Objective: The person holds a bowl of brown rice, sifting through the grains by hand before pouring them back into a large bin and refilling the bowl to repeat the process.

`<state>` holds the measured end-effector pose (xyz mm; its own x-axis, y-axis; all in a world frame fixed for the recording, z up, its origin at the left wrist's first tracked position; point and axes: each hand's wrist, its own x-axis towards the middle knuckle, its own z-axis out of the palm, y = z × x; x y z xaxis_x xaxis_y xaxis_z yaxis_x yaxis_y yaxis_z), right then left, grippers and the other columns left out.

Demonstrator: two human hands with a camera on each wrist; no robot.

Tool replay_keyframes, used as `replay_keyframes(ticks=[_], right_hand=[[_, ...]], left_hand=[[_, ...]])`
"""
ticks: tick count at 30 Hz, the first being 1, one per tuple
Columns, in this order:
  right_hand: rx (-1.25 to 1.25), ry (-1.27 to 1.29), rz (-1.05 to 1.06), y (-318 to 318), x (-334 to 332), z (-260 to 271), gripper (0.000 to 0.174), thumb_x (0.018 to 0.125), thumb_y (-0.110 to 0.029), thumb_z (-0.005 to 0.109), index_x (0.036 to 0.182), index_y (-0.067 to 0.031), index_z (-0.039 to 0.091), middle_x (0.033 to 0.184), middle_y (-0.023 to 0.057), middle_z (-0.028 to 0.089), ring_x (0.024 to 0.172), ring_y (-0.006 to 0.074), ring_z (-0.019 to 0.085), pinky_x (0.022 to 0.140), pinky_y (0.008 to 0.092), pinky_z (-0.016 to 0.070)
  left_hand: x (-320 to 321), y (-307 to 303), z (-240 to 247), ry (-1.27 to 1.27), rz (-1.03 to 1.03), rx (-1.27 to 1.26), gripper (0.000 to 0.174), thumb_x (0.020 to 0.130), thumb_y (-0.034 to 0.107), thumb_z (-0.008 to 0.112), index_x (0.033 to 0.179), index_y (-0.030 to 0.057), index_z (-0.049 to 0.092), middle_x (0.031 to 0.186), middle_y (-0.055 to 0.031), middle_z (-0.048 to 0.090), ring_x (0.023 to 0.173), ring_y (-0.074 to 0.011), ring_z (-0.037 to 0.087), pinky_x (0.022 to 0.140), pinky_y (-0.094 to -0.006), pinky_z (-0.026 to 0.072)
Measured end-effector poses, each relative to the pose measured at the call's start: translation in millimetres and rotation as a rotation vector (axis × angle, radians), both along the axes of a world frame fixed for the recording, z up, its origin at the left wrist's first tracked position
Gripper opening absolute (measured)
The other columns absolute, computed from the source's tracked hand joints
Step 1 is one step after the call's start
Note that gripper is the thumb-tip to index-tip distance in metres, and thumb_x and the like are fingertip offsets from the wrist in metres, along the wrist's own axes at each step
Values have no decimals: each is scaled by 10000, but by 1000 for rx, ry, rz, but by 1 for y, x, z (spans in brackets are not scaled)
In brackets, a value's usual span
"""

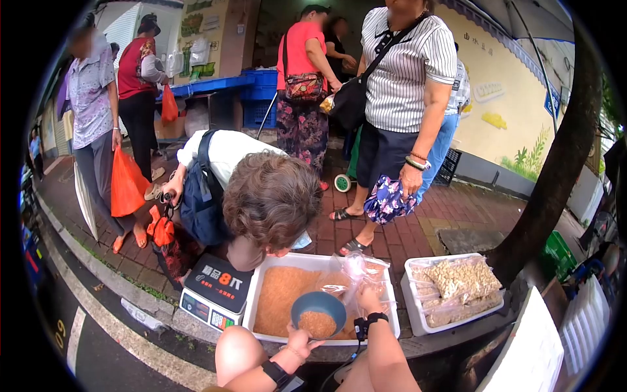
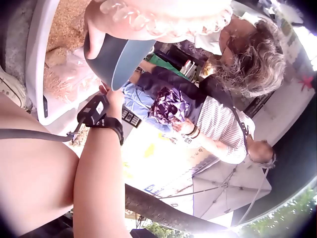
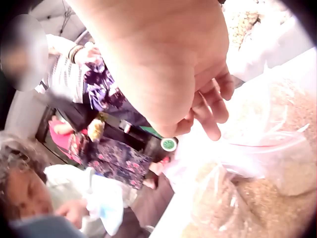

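Observation:
My left hand (image 1: 302, 340) grips the rim of a blue bowl (image 1: 318, 312) holding a scoop of brown grain, just above the near edge of a white tray (image 1: 326, 260) full of the same grain. In the left wrist view, the bowl (image 2: 116, 57) is seen from below, with the left hand's fingers (image 2: 158, 15) curled on its rim. My right hand (image 1: 369, 299) pinches the mouth of a clear plastic bag (image 1: 358, 269) beside the bowl. In the right wrist view, the right hand's fingers (image 3: 213, 111) hold the bag (image 3: 237, 198), which has grain inside.
A digital scale (image 1: 215, 291) stands left of the tray. A second white tray (image 1: 411, 313) with bagged pale nuts sits to the right. A person with curly hair (image 1: 271, 196) bends over the grain tray. Other people stand behind on the brick pavement. A tree trunk (image 1: 555, 176) rises at right.

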<state>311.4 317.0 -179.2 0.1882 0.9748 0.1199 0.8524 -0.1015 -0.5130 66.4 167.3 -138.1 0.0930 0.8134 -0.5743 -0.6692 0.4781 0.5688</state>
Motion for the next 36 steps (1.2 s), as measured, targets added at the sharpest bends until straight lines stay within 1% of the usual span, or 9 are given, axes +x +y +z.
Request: replay_keyframes(ticks=[11,13,16,19,22,26,29,32,36], right_hand=[[-357,-188,76,-20,-39,-46,282,889,-155,430,1104,-28,562,1091,227,616,1030,366,595,835,451,482],[46,-337,-155,-21,-44,-47,304,873,-187,473,1133,-45,540,1143,178,595,1092,319,552,880,427,442],[-147,-274,-316,-38,-53,4,313,890,-163,418,1160,-47,524,1350,211,430,1165,378,483,951,469,406],[-361,-165,-355,-66,-72,73,431,934,-216,316,1324,-67,422,1398,182,396,1317,358,310,1092,475,212],[-442,90,-431,-66,-66,76,514,955,-277,229,1431,-90,287,1470,126,316,1413,340,64,1141,471,-7],[-474,-78,-283,-56,-53,48,475,928,-270,321,1329,-58,464,1442,173,338,1382,359,177,1133,480,93],[-86,-359,-264,-26,-30,-35,302,830,-143,480,1007,-4,682,1295,209,472,1271,363,372,1032,519,263],[-68,-505,-364,-13,-19,-73,255,849,-152,471,845,-106,722,1158,125,610,1089,298,562,980,462,311],[-224,-453,-229,-19,-16,-49,256,846,-149,468,841,-106,721,972,111,684,947,273,638,986,466,306]], left_hand=[[-3,0,-1,-91,41,43,911,660,-228,309,1369,324,160,1368,-152,272,1170,-434,415,812,-686,463],[-4,0,8,-101,35,26,895,672,-217,308,1381,302,142,1383,-144,250,1183,-425,407,792,-661,490],[-4,3,8,-132,39,22,880,681,-205,309,1391,279,123,1398,-137,227,1198,-418,394,770,-638,517],[-3,3,5,-162,49,38,881,675,-201,313,1388,279,120,1395,-138,226,1201,-422,388,771,-638,517],[-1,3,7,-140,56,58,863,673,-196,324,1366,281,130,1384,-165,242,1191,-443,399,787,-647,505],[1,3,4,-122,64,47,826,686,-187,337,1342,277,145,1372,-192,259,1182,-463,408,800,-658,494],[1,4,-2,-148,63,36,816,697,-185,338,1342,274,145,1377,-185,257,1187,-460,403,804,-658,495],[1,3,1,-110,64,40,815,700,-187,339,1343,275,147,1383,-179,256,1191,-460,400,810,-660,491],[1,4,3,-121,91,5,810,700,-190,337,1341,274,165,1386,-176,258,1191,-458,400,814,-663,486]])
